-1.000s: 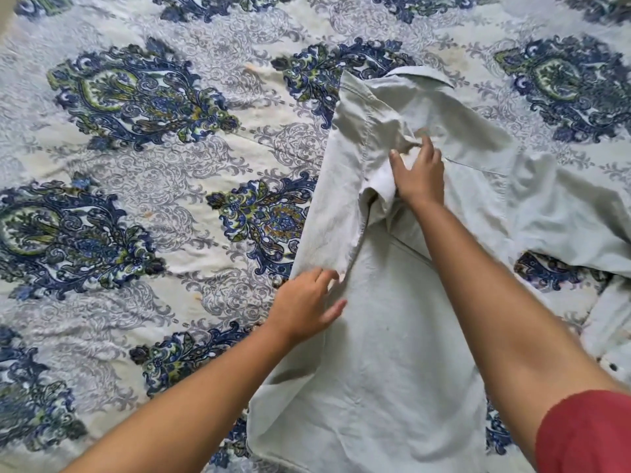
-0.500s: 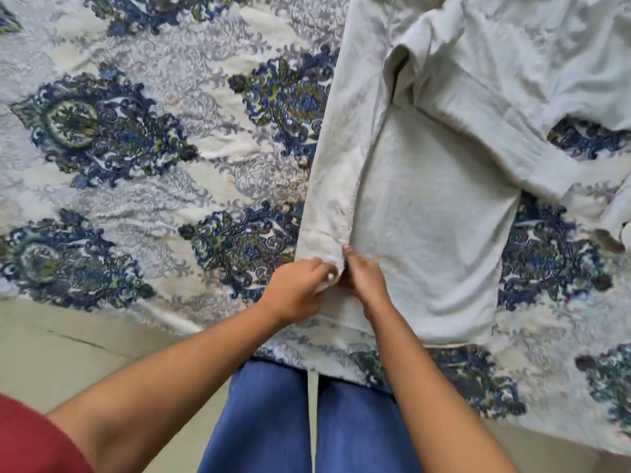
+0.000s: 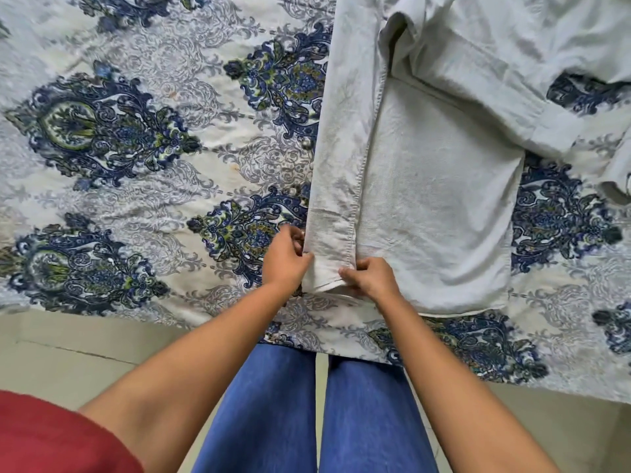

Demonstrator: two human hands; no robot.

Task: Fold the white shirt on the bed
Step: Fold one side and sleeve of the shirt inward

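The white shirt (image 3: pixel 440 186) lies flat on the bed, its hem toward me and its left side folded inward as a long narrow strip. My left hand (image 3: pixel 285 257) pinches the outer corner of that strip at the hem. My right hand (image 3: pixel 372 278) pinches the inner corner of the same strip, a hand's width away. A sleeve lies across the shirt's upper right, its cuff reaching onto the sheet.
The bed carries a white sheet (image 3: pixel 136 165) with blue and green floral medallions, its near edge (image 3: pixel 205 327) hanging just past the shirt hem. Beige floor (image 3: pixel 68 363) shows below. My legs in blue jeans (image 3: pixel 307 411) stand against the bed edge.
The view dropped from the collar end to the hem. Both hands came down to the hem, met there, and have since spread apart along the folded strip's bottom edge.
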